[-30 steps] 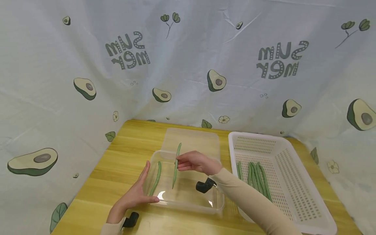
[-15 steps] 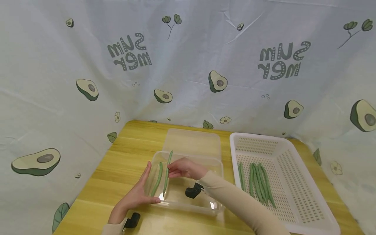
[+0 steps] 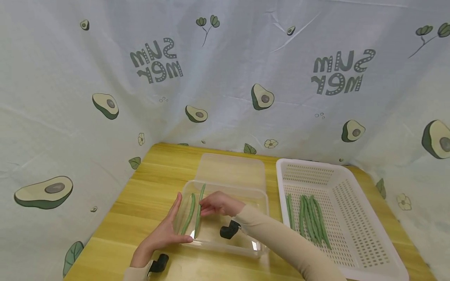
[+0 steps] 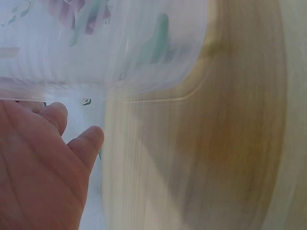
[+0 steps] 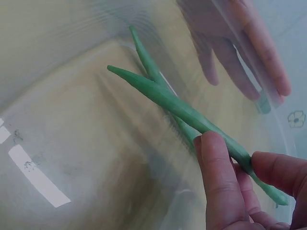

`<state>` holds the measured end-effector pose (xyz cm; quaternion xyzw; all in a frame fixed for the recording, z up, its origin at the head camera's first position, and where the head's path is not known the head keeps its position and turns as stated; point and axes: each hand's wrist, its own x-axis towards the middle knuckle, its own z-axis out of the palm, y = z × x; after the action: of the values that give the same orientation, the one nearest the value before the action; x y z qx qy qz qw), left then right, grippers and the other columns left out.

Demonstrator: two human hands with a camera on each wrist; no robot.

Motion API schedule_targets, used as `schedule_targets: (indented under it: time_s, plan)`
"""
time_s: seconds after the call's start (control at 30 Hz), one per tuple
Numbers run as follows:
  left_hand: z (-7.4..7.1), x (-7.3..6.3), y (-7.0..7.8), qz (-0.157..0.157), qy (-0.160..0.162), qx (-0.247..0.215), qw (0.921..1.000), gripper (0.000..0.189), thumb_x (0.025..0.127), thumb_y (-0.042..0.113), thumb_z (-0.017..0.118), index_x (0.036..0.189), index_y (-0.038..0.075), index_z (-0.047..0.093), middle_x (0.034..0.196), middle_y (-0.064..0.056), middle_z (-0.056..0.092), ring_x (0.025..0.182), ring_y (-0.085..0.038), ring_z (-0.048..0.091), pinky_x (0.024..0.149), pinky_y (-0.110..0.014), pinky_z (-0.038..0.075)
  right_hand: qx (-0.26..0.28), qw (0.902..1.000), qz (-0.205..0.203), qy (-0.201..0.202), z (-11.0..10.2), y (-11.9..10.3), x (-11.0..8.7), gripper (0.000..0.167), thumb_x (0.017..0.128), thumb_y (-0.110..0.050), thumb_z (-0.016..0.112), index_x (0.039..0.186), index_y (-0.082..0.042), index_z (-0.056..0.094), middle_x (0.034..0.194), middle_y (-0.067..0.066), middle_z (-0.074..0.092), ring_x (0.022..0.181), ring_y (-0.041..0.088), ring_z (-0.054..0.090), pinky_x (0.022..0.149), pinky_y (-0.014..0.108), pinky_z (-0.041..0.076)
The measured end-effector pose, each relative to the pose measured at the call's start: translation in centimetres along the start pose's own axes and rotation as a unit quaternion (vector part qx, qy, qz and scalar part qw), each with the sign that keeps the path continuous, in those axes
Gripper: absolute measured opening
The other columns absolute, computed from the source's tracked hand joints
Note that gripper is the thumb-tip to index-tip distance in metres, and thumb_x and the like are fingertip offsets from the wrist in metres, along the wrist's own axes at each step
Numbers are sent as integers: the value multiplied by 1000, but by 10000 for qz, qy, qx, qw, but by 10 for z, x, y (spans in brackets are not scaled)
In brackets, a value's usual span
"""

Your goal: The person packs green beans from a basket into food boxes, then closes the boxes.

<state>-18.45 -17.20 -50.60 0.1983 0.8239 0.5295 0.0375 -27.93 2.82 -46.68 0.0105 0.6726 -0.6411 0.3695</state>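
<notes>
My right hand [image 3: 221,203] pinches a green bean [image 3: 198,220] between thumb and fingers, low inside a clear plastic box [image 3: 225,248]. Another green bean [image 3: 190,214] lies along the box's left side, just left of the held one. In the right wrist view the held green bean [image 5: 177,106] crosses over the lying bean [image 5: 145,58]. Spread at the box's left end is my left hand [image 3: 162,233], its thumb at the front rim and its fingers along the outer wall. The left wrist view has this hand [image 4: 43,167] beside the box wall [image 4: 120,72].
A white slotted basket [image 3: 375,218] stands to the right, with several green beans [image 3: 314,220] in it. Behind the box lies a flat translucent lid [image 3: 230,168] on the wooden table [image 3: 116,226]. A printed curtain [image 3: 225,58] hangs along the back and sides.
My right hand has moved left and down with the green bean, bringing it beside the bean in the box. The left hand has stayed at the box's left end.
</notes>
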Motion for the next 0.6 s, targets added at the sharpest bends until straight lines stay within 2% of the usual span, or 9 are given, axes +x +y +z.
schedule_targets:
  time_s: [0.1, 0.43, 0.6]
  plan:
    - [0, 1, 0, 16, -1, -7, 10000, 128, 67, 24, 87, 152, 7, -7, 157, -12, -11, 139, -41, -3, 102, -67, 10, -49, 10000, 68, -31, 2, 2, -1, 20, 92, 4, 55, 102, 20, 61, 77, 18, 67, 61, 17, 66, 64, 28, 55]
    - [1, 1, 0, -31, -4, 2, 10000, 128, 67, 28, 87, 152, 7, -6, 157, -12, -10, 139, -39, -3, 104, -65, 8, -4, 9997, 228, -44, 1, 7, -1, 21, 93, 4, 52, 104, 21, 59, 96, 30, 65, 72, 24, 68, 71, 32, 55]
    - [1, 0, 0, -20, 15, 57, 10000, 127, 67, 28, 87, 152, 8, -6, 157, -12, -10, 139, -39, -2, 103, -65, 9, -111, 9998, 186, -18, -4, 4, -3, 25, 94, -2, 53, 108, 19, 57, 89, 25, 66, 75, 26, 68, 72, 35, 55]
